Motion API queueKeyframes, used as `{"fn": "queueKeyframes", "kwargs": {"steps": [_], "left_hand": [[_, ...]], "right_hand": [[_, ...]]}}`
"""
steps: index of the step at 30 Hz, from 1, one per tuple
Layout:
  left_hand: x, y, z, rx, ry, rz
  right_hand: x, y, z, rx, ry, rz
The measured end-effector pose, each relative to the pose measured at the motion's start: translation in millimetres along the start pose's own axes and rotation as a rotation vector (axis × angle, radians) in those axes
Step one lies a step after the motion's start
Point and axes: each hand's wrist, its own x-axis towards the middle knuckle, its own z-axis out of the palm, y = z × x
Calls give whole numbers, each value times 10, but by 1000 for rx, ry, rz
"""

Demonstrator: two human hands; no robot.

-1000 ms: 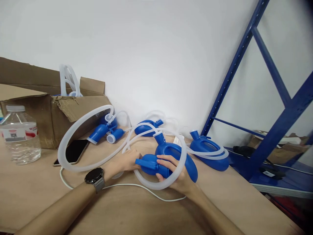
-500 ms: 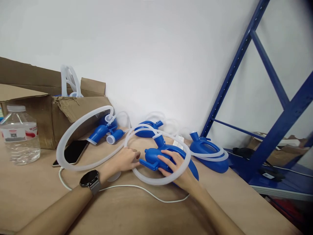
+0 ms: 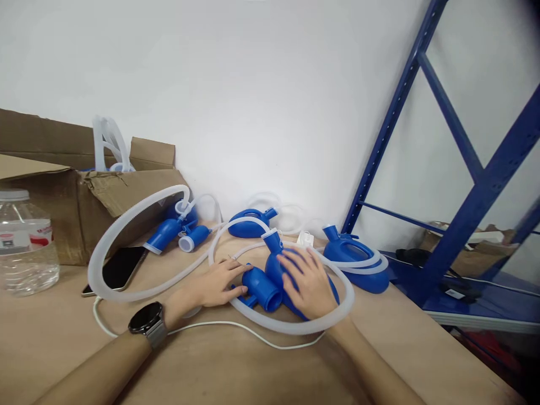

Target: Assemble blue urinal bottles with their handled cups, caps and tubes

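Observation:
A blue plastic vessel (image 3: 274,264) with a short spout lies on the wooden table (image 3: 236,365), ringed by a white corrugated hose (image 3: 312,327). My right hand (image 3: 307,283) rests flat on top of the vessel, fingers spread. My left hand (image 3: 217,284), with a black watch on its wrist, lies flat on the table, its fingertips touching a blue funnel-shaped piece (image 3: 262,289) beside the vessel. A thin white cable (image 3: 219,324) runs under both forearms.
Two more blue vessels (image 3: 358,264) (image 3: 248,224) with hoses lie behind. Blue connectors (image 3: 169,232), a phone (image 3: 120,268), a water bottle (image 3: 23,247) and an open cardboard box (image 3: 97,194) stand at the left. A blue metal rack (image 3: 476,180) stands at the right.
My right hand has let go of the blue funnel piece and moved up onto the vessel, now lying flat. The hose loop has dropped lower around the vessel. The camera view shifted slightly.

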Motion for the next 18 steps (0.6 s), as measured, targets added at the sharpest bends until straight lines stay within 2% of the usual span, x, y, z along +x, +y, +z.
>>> {"fn": "queueKeyframes", "kwargs": {"steps": [2, 3, 6, 8, 12, 15, 18], "left_hand": [[9, -18, -8, 47, 8, -11], [11, -37, -9, 69, 15, -15], [9, -112, -8, 121, 24, -32], [0, -155, -6, 137, 18, -42], [-8, -167, -10, 174, 4, -39], [2, -126, -28, 238, 25, -39], [21, -88, -48, 285, 71, -92]], "right_hand": [[32, 140, -32, -59, 65, 218], [55, 202, -43, -59, 45, 312], [195, 329, -75, 17, -154, 474], [366, 374, -85, 73, -273, 499], [788, 451, 12, 187, -426, 484], [986, 501, 175, 229, -479, 479], [1021, 499, 293, 241, -472, 481]]}}
